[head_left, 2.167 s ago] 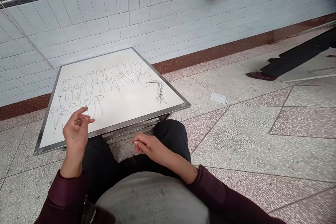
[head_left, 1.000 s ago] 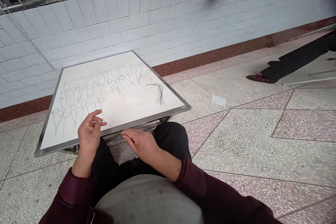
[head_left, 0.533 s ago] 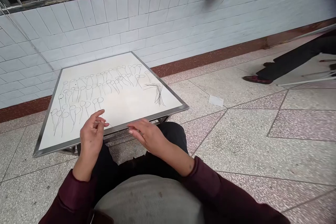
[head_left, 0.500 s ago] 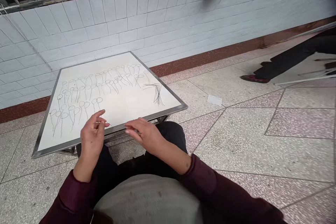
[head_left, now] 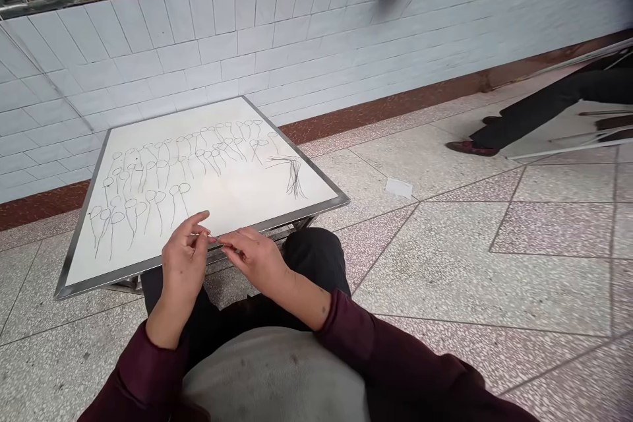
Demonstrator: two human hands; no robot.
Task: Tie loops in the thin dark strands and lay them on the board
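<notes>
Over the near edge of the white table [head_left: 237, 191], my two hands almost meet, fingertips pinched. My left hand [head_left: 184, 264] has thumb and forefinger closed on a thin dark wire [head_left: 215, 239], only a short bit of which shows. From the other side my right hand [head_left: 257, 260] pinches the same wire; its fingertips partly hide it. Beyond my hands lie rows of thin looped wires [head_left: 179, 189], each with a round loop and trailing tail. A bundle of loose, bent wires [head_left: 295, 178] rests at the table's right side.
A metal rim [head_left: 148, 268] borders the table, which stands by a white tiled wall [head_left: 222, 46]. My knee [head_left: 316, 250] is under the near edge. On the speckled floor lies a white paper [head_left: 398, 187]. Another person's leg [head_left: 524, 115] extends in at the right.
My right hand has moved left and my left hand slightly right, so their fingertips now come together at the wire. My right fingers have closed from a looser pose.
</notes>
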